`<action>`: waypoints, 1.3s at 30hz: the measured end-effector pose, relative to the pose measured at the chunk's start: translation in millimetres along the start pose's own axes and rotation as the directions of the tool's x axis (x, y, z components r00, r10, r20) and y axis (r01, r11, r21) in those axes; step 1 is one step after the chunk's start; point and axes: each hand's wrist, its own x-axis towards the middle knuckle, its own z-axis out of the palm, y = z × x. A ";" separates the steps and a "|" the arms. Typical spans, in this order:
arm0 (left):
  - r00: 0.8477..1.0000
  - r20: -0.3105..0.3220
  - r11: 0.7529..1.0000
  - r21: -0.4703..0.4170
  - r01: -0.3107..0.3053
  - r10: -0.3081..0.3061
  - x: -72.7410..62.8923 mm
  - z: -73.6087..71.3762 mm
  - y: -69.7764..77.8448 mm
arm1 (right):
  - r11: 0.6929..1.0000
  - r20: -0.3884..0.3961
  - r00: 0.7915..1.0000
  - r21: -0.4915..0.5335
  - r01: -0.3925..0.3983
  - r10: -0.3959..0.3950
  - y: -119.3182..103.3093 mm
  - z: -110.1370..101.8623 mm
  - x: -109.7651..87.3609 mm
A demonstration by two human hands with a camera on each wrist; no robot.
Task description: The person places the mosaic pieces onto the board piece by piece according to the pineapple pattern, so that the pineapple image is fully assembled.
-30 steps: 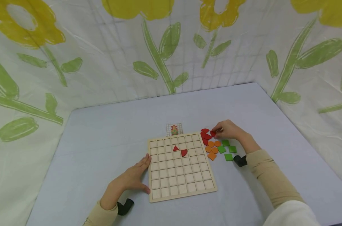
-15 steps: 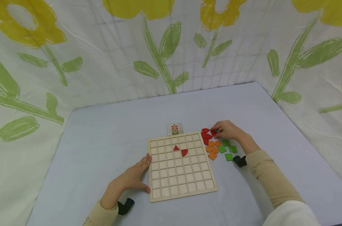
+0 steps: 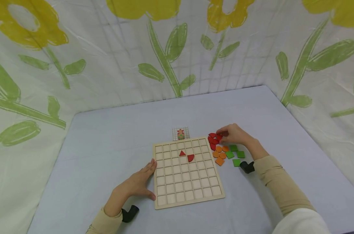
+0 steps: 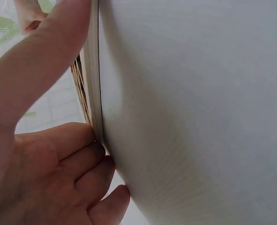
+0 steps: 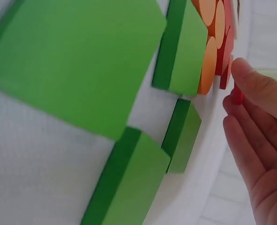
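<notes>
right hand (image 3: 234,134) pinching a red piece (image 3: 219,137) near the other reds (image 3: 214,141), left hand (image 3: 136,183) kinda spread against the board (image 3: 178,187), orange discs (image 3: 216,154), green squares (image 3: 229,154) nearby

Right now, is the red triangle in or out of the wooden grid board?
In. The head view shows the red triangle lying within a single cell of the wooden grid board, not beside it.

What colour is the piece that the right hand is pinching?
The piece in the right hand is red; the right wrist view shows it best.
</notes>
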 end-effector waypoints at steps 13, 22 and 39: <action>1.000 -0.001 1.000 0.002 -0.005 0.005 -0.5 -0.2 0.0 | 0.997 0.037 0.999 0.077 0.019 -0.022 -21.1 7.8 5.0; 1.000 0.001 1.000 -0.009 -0.004 0.004 -1.3 -0.4 0.6 | 0.991 0.060 0.990 0.033 0.128 -0.130 -41.9 14.8 13.5; 1.000 -0.001 1.000 -0.003 0.003 -0.003 -0.2 0.1 0.7 | 0.985 0.136 0.977 0.071 0.155 -0.164 -71.3 33.6 29.5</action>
